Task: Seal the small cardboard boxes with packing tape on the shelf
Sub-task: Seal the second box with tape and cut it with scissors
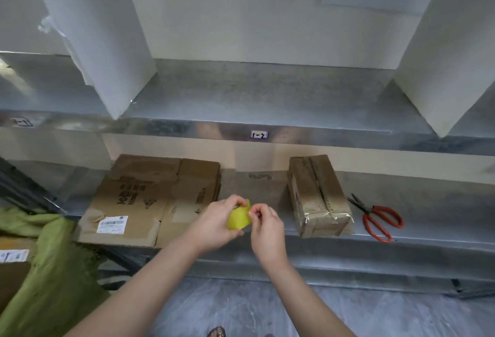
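Observation:
A yellow roll of packing tape (239, 219) is held in my left hand (217, 223) just above the front of the lower metal shelf (428, 232). My right hand (265, 225) pinches at the roll's edge with thumb and fingertips; whether a tape end is caught there I cannot tell. A small cardboard box (317, 197), closed and wrapped with clear tape along its seam and near end, stands on the shelf to the right of my hands. Flattened cardboard boxes (152, 197) lie stacked to the left.
Red-handled scissors (376, 219) lie on the shelf right of the box. White panels (88, 28) stand on the upper shelf, labelled 1-2 (259, 134). A green cloth (51, 264) over cartons fills the lower left. Grey floor below.

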Demonstrator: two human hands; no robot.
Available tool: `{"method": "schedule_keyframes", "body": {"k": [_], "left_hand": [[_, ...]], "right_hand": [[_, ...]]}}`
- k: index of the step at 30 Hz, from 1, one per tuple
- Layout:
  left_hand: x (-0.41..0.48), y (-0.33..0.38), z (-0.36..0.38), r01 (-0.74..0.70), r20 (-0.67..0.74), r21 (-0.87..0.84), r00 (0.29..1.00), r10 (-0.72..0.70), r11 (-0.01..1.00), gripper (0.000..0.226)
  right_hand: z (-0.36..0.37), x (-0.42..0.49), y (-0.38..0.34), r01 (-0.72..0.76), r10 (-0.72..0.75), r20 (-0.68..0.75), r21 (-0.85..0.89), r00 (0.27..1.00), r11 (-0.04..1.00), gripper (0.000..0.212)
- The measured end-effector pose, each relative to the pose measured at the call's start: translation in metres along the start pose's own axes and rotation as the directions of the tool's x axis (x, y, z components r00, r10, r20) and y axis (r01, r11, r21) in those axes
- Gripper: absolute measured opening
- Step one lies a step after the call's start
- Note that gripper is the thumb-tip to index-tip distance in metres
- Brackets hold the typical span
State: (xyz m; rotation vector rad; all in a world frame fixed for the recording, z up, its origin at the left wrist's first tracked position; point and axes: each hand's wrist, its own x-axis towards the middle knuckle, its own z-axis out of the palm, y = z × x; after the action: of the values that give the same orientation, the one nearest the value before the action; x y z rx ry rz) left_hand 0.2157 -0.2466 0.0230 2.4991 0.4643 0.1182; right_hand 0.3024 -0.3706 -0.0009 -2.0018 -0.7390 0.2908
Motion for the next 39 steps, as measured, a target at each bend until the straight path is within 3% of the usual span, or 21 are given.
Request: {"method": "schedule_keyframes", "body": {"k": [6,13,19,26,30,34,39], "left_hand": [[0.024,-0.029,-0.009,-0.031,0.008,0.041,0.999,0.031,0.999,0.054],[0.046,-0.047,-0.005,-0.031,0.078,0.055,0.997,0.027,0.998,0.065],[0.05,-0.062,0.009,-0.027,0.131,-0.024,0.991,0.03,0.999,0.088],[0.06,-0.075,0.027,0.04,0.104,-0.101,0.994,-0.029,0.994,0.073],[0.068,-0.08,0.034,0.022,0.127,-0.114,0.992,-0.008,0.993,0.069],[0.065,-0.097,0.037,-0.058,0.239,0.031,0.97,0.049,0.998,0.072],[0.066,-0.104,0.042,-0.093,0.295,0.128,0.954,0.051,0.987,0.069]], "right_hand": [[0.026,0.005,-0.008,0.026,-0.028,-0.053,-0.042,0.998,0.999,0.008],[0.035,0.019,-0.001,0.035,-0.052,-0.099,-0.171,0.994,0.985,0.007],[0.037,0.042,0.017,-0.075,0.068,-0.069,-0.116,0.995,0.99,0.008],[0.05,0.05,0.042,-0.298,0.291,0.085,0.091,0.953,0.95,0.009],[0.052,0.054,0.056,-0.337,0.332,0.064,0.092,0.941,0.937,0.018],[0.05,0.057,0.071,-0.422,0.422,0.033,0.132,0.906,0.897,0.01],[0.044,0.052,0.082,-0.393,0.395,0.06,-0.043,0.917,0.918,0.006]]}}
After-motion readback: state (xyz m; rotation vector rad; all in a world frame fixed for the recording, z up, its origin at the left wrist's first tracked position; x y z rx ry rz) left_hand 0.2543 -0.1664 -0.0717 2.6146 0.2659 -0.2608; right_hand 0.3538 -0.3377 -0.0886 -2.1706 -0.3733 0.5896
